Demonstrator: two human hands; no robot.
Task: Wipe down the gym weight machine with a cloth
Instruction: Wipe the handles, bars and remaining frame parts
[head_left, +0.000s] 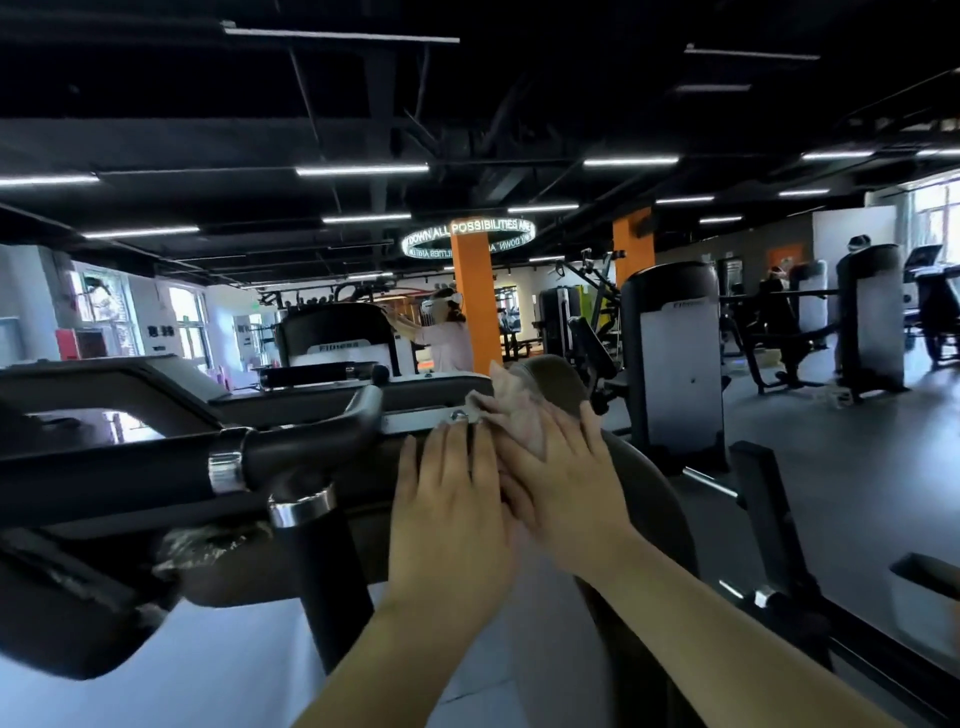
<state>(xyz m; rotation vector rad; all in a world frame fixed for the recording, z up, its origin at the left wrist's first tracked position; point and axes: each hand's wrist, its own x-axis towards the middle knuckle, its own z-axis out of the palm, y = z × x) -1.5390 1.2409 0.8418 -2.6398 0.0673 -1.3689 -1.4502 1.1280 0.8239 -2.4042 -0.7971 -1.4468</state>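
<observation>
Both hands, left (451, 506) and right (563, 480), fingers flat, press cloth (511, 410) on pad (558, 387), frame centre; mid-wipe, next sweep onward.

Both hands (511, 499) on cloth (519, 415) (pink)

My cloth (519, 415) pale pink; pad (639, 499) under it brown; handle (311, 441) black, chrome collars; pillar (475, 301) orange.

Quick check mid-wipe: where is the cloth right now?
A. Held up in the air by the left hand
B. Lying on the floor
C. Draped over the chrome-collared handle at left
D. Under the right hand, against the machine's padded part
D: the pink cloth lies under the right hand's flat fingers on the brown pad, while the left hand rests flat beside it.
</observation>
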